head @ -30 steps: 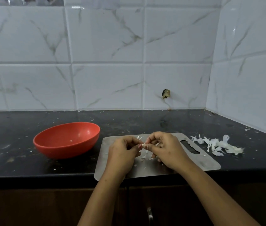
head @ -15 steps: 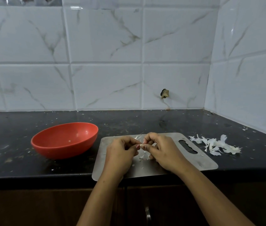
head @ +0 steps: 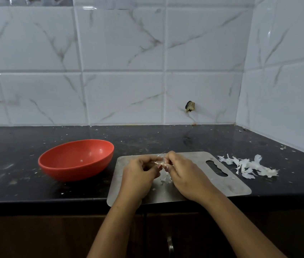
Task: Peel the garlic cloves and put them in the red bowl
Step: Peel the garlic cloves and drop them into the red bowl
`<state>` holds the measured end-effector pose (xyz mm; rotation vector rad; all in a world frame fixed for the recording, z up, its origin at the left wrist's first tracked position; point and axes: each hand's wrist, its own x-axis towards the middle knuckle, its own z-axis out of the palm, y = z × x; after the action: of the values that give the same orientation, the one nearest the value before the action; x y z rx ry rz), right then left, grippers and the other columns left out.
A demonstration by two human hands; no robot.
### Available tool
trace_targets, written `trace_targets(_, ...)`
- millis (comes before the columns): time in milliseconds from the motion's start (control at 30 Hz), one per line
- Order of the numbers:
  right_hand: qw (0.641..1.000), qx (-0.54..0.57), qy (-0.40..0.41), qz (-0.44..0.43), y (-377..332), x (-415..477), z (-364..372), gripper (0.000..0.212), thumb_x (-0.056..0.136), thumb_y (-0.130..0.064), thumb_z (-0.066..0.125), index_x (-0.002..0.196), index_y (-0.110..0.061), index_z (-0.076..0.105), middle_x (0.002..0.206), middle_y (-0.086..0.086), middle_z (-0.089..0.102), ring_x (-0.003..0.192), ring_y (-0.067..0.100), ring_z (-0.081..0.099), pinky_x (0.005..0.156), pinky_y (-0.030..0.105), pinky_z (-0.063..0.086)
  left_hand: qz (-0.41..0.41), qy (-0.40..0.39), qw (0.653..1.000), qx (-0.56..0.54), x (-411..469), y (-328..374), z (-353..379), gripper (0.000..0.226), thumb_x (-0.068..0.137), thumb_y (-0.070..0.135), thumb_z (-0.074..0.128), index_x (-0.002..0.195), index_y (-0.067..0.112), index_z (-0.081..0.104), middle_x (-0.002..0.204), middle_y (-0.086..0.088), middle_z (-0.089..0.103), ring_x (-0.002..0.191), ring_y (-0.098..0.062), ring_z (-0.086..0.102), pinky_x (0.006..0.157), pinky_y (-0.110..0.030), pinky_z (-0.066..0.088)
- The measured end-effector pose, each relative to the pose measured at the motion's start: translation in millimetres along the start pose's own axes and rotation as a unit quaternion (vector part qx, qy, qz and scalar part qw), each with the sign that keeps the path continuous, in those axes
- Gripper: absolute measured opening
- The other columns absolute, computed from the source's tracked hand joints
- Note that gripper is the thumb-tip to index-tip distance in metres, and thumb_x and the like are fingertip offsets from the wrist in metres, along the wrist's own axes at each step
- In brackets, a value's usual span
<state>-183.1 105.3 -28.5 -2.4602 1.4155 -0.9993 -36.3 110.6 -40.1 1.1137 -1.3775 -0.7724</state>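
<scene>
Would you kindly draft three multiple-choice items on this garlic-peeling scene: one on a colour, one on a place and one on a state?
1. What colour is the bowl?
A. blue
B. red
C. white

2. Where does the pile of garlic skins lie?
A. inside the bowl
B. left of the bowl
C. on the countertop, right of the metal board

3. What are the left hand and right hand doing?
A. pinching a garlic clove between them over the board
B. resting flat on the board
C. lifting the bowl

Answers:
1 B: the bowl's wall is plainly red.
2 C: the white skins lie on the dark counter, past the board's handle end.
3 A: the fingertips of both hands meet on the clove.
</scene>
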Motion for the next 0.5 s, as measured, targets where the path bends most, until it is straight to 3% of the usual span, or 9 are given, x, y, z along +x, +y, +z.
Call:
trace_targets(100,1.0,0.013,0.002,-0.002,-0.3,-0.1,1.0,0.012,0.102,-0.032,0.039,0.09,-0.029,0.039,0.083,-0.01,0.048,0.077,0.016,0.052,0.07,0.038,0.044,-0.008,-0.036,0.999,-0.035,0.5,0.8,-1.5,0.027,0.089,0.006,0.065,0.109,0.023,0.073,0.083,0.002,0.073,0.084,-0.008,0.069,0.08,-0.025,0.056)
trace_targets(200,0.999,0.032,0.027,-0.01,0.0,-0.4,0.8,0.01,0.101,-0.031,0.043,0.091,-0.029,0.042,0.079,-0.01,0.049,0.069,0.007,0.049,0.063,0.031,0.043,0.004,-0.067,0.997,-0.045,-0.8,2.9,-2.3,0.024,0.091,0.006,0.063,0.107,0.02,0.074,0.097,0.006,0.075,0.098,-0.005,0.068,0.078,-0.02,0.053)
trace_targets(300,0.995,0.082,0.058,-0.008,1.2,0.3,-0.5,0.005,0.098,-0.03,0.053,0.098,-0.03,0.049,0.082,-0.015,0.054,0.061,0.002,0.051,0.061,0.025,0.044,0.015,-0.058,0.997,-0.041,-0.4,0.6,-2.8,0.021,0.09,0.006,0.064,0.104,0.018,0.075,0.098,0.005,0.075,0.098,-0.008,0.068,0.077,-0.023,0.053)
trace_targets(400,0.989,0.127,0.074,0.001,2.6,0.8,-1.2,0.008,0.094,-0.027,0.062,0.1,-0.03,0.061,0.089,-0.015,0.065,0.059,0.007,0.061,0.063,0.033,0.055,0.019,-0.045,0.999,-0.018,0.2,-2.3,-1.4,0.019,0.089,0.008,0.066,0.101,0.019,0.076,0.094,0.005,0.075,0.094,-0.01,0.069,0.082,-0.029,0.055)
trace_targets(500,0.982,0.165,0.096,0.003,2.6,-0.1,-2.0,0.007,0.09,-0.02,0.067,0.094,-0.024,0.071,0.08,-0.01,0.07,0.055,0.007,0.063,0.057,0.025,0.054,0.011,-0.03,0.999,-0.027,-0.3,-1.8,0.3,0.018,0.087,0.007,0.068,0.096,0.019,0.076,0.09,0.004,0.076,0.088,-0.008,0.07,0.08,-0.029,0.055)
